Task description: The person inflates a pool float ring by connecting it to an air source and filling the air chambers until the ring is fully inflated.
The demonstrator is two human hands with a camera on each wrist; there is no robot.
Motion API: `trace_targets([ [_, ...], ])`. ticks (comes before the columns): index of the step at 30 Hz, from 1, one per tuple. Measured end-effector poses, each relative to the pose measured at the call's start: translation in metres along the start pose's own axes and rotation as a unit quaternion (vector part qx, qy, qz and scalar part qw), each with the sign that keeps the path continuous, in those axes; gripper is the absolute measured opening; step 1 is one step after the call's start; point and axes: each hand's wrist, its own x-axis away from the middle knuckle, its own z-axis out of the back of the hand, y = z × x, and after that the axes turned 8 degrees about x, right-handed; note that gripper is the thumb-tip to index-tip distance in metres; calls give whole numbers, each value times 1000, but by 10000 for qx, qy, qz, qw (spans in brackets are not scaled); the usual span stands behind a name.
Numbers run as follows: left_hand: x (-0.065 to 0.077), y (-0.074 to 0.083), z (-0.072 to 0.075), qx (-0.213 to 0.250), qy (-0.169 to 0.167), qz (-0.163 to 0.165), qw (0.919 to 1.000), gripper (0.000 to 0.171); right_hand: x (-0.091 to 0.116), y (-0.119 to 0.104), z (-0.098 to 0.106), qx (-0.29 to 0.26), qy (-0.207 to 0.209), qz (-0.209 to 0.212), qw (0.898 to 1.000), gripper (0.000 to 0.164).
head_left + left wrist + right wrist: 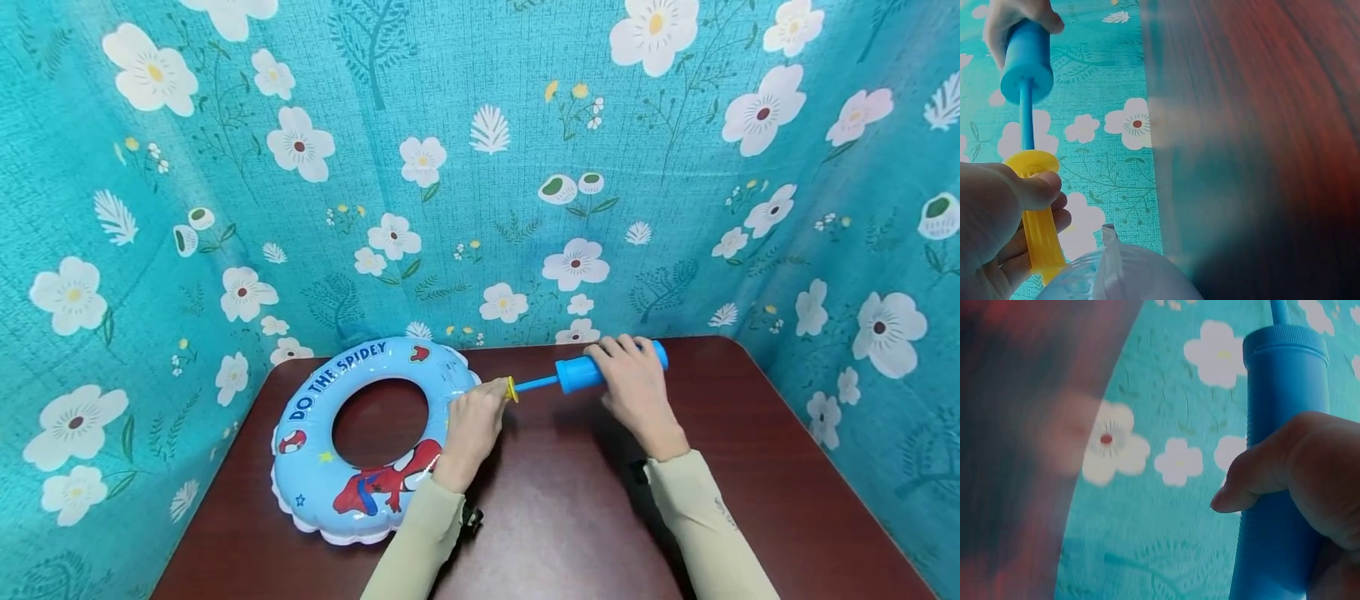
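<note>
In the head view, a hand pump lies nearly level above the table, its blue barrel (579, 374) to the right and its thin blue rod (537, 383) drawn out to the left. My right hand (633, 383) grips the barrel, the thumb wrapping its side in the right wrist view. My left hand (477, 421) holds the yellow end piece (1041, 231) between thumb and curled fingers. Left of it, a light-blue inflatable swim ring (311, 479) with red figures rests plump on the table. The yellow piece's narrow tip meets the ring's edge in the left wrist view; whether they join I cannot tell.
Under everything is a dark reddish-brown table (555, 533). Teal flowered cloth (480, 208) hangs close behind its back edge and along both sides. A small black item (471, 518) sits at the left wrist.
</note>
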Motion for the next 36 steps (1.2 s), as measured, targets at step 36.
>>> trace_targets([
  [36, -2, 9, -2, -76, 108, -99, 9999, 16, -4, -33, -9, 697, 80, 100, 9975, 54],
])
